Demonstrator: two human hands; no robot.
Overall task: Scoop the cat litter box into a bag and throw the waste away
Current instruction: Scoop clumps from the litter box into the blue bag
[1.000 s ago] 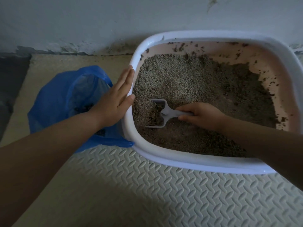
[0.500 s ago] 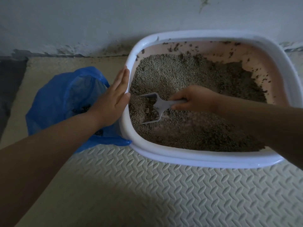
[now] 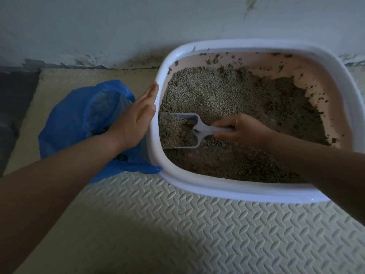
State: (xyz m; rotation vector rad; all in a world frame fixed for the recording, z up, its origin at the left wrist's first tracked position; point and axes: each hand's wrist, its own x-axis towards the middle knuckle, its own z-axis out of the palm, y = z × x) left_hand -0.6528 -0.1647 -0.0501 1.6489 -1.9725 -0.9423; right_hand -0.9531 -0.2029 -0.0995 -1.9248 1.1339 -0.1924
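Inside the rounded, white-rimmed plastic litter box, the right hand grips, fingers curled, a pale grey plastic scoop heaped with gritty litter. The left hand, fingers straight and together, presses the box's left rim, above a crinkled blue plastic bag.

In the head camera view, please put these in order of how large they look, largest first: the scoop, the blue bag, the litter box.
1. litter box
2. blue bag, partly covered, yet clearly second
3. scoop
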